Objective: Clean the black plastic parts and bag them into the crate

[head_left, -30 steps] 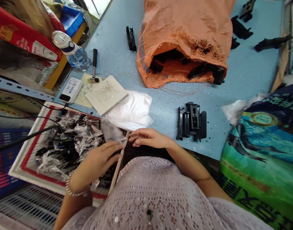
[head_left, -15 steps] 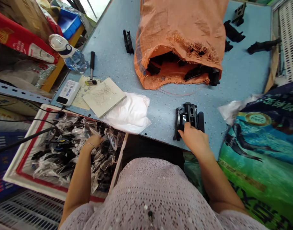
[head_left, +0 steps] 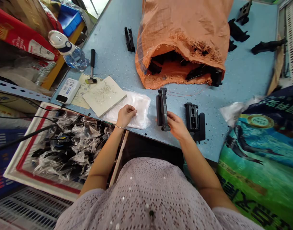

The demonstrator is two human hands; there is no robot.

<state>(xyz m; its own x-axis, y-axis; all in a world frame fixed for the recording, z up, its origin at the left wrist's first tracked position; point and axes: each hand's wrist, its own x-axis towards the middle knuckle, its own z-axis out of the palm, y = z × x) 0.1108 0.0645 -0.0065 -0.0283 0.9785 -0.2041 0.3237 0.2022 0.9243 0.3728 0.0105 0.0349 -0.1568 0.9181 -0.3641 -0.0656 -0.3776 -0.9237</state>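
A long black plastic part [head_left: 162, 108] sits in the right hand [head_left: 177, 126], just above the lower middle of the frame. It stands lengthwise with a ridged, notched edge, and the fingers wrap its lower end. To its left, a white plastic bag [head_left: 139, 110] lies flat and crumpled on the desk [head_left: 244, 73], with the left hand [head_left: 126, 115] resting on its near edge. To the right, just beside the hand, a chunky black plastic piece [head_left: 193, 119] lies on the desk, its ribbed frame next to a smooth, dark, round-ended bar.
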